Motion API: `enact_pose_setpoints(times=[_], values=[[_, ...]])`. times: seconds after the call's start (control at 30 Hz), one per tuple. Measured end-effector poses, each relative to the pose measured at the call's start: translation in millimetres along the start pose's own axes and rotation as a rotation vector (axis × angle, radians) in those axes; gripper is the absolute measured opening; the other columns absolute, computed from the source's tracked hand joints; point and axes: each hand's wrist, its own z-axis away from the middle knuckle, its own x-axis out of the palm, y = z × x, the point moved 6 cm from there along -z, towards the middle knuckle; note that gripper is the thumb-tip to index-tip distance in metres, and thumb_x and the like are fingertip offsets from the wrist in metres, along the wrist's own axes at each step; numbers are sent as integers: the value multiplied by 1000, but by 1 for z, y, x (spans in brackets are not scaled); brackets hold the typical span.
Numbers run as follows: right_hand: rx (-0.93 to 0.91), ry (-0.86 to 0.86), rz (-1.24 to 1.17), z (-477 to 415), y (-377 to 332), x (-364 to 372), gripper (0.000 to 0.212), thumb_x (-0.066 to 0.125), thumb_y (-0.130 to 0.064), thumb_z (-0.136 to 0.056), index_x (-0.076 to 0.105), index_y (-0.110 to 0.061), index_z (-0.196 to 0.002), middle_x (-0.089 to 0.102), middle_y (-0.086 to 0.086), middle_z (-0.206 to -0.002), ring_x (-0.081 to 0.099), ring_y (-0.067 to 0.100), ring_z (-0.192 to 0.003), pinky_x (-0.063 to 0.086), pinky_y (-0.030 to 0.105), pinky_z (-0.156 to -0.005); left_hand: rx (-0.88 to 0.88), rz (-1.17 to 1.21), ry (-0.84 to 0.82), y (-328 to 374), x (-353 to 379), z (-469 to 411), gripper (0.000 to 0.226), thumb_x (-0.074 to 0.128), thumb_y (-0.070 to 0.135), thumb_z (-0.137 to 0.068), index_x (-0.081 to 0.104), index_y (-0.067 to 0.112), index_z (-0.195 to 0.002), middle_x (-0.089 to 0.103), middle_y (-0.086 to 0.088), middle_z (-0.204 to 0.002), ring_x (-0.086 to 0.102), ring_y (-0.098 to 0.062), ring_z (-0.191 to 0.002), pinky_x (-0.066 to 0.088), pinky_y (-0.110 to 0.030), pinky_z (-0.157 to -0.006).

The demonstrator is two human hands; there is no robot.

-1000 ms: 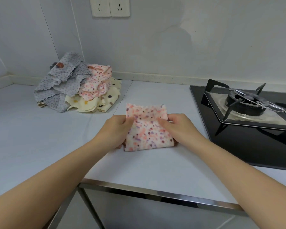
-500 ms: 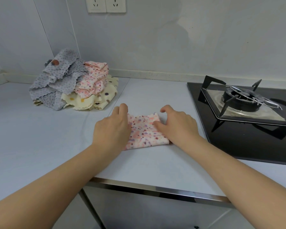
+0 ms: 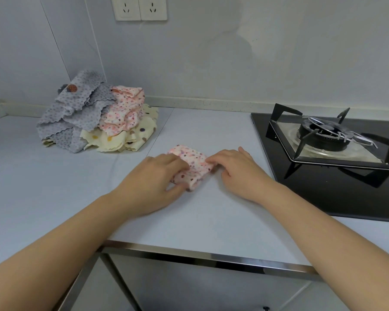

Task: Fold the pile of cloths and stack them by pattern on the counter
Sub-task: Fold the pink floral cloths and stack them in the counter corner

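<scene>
Cloth (image 3: pixel 194 160) pink-dotted, L hand (image 3: pixel 154 181) & R hand (image 3: pixel 238 171) pinching it

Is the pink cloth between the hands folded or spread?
Folded: the pink cloth is a layered bundle, doubled edge showing, held by left hand and right hand.

left hand (image 3: pixel 153 178) + right hand (image 3: pixel 236 170); 1 fld pink cloth (image 3: pixel 194 163); 1 pile (image 3: pixel 88 122); 2 sockets (image 3: pixel 127 10); 1 burner (image 3: pixel 323 136)

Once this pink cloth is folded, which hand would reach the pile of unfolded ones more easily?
Probably the left hand: the pile lies toward the back on its side, while the right hand sits nearer the stove. Both now hold the pink cloth.
</scene>
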Motion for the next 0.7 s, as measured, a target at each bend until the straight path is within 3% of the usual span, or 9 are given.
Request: enact_pose_setpoints(times=[0.1,0.23,0.37,0.5,0.6,0.7], values=[[15,34,4,-1,5,0,50,44,-4,-85,57,-26,-128,53,-5,-125,45,15,-123,11,37,-116,-54,-26,-25,2,13,-2,42,51,56,-87,56,28,-117,60,12,-110,58,-15,-96,41,-27,-73],[-3,91,-109,-1,9,0,42,58,-15,-84,60,-26,-125,54,-5,-120,49,17,-117,31,32,-106,-124,45,66,-3,9,1,19,54,26,-89,58,26,-107,62,10,-90,58,-18,-77,38,-29,-60],[-62,102,-198,0,6,-1,54,66,-23,-82,52,-27,-133,51,-7,-132,46,13,-124,33,33,-108,-276,282,84,-16,4,1,19,49,18,-92,62,22,-104,55,9,-67,52,-9,-67,41,-32,-62],[-127,80,-245,-2,-2,3,45,65,-14,-84,58,-20,-128,60,-5,-125,55,9,-114,39,20,-99,-314,373,54,-23,4,3,37,35,29,-83,63,24,-106,66,7,-86,57,-8,-81,45,-31,-71],[-161,87,-208,-3,-4,4,33,63,-13,-86,66,-20,-118,65,-5,-113,58,8,-102,44,24,-93,-177,221,44,-17,1,3,44,36,31,-76,61,22,-111,65,6,-108,58,-15,-98,47,-32,-83],[-169,105,-205,-3,-4,3,23,62,-13,-87,70,-18,-109,66,-4,-106,59,10,-97,47,29,-89,-27,13,39,-4,2,1,44,47,49,-79,59,22,-111,62,9,-104,56,-12,-94,41,-26,-77]])
